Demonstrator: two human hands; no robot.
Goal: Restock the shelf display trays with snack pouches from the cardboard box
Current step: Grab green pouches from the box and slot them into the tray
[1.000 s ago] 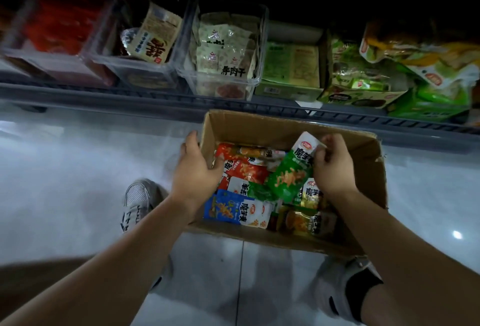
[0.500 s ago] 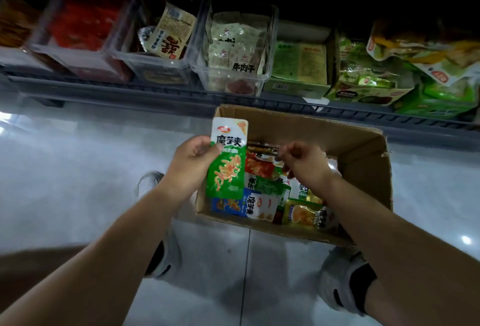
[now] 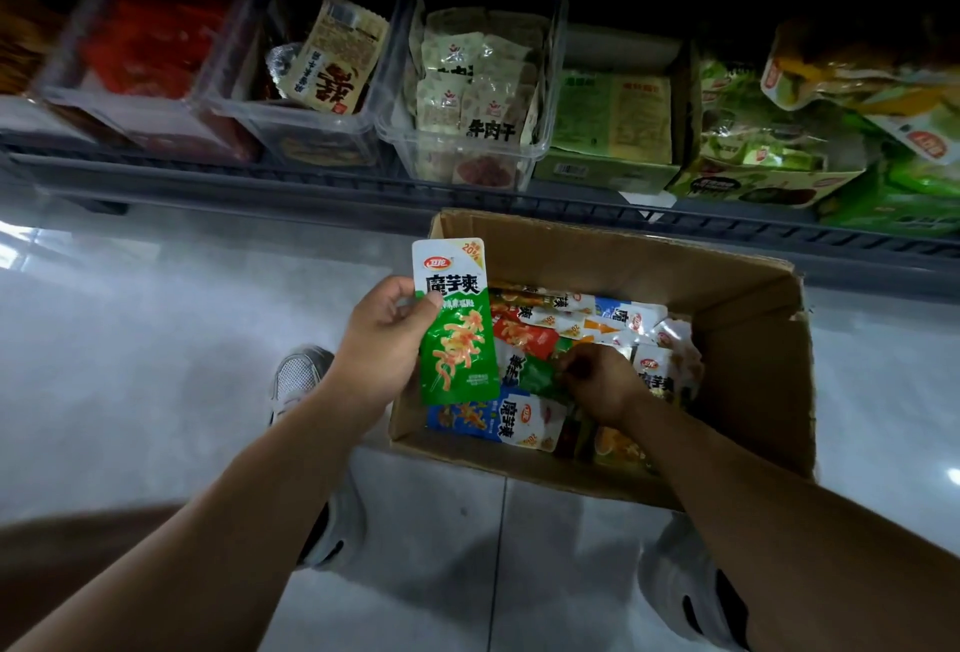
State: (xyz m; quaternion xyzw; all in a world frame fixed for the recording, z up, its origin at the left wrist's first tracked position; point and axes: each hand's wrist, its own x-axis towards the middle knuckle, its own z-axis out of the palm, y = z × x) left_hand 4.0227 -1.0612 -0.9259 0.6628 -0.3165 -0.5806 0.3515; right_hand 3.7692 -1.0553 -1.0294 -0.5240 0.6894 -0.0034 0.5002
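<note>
An open cardboard box (image 3: 748, 339) stands on the floor before the shelf, holding several snack pouches in red, blue, green and orange. My left hand (image 3: 382, 345) grips a green and white pouch (image 3: 457, 334) upright over the box's left edge. Down inside the box, my right hand (image 3: 602, 381) has its fingers curled onto another green pouch (image 3: 535, 376) among the pile. On the shelf above sit clear display trays: one with red packs (image 3: 156, 121), one with a beige pouch (image 3: 311, 132), one with pale small packs (image 3: 467, 152).
Green cartons (image 3: 608, 168) and green and yellow bags (image 3: 857, 80) fill the shelf's right side. A dark shelf rail (image 3: 260, 178) runs across in front of the trays. My two shoes (image 3: 296, 381) stand on the glossy tile floor beside and behind the box.
The green pouch went from my right hand to my left, which now holds it upright at the box's left. My right hand has dropped lower into the box onto another pouch.
</note>
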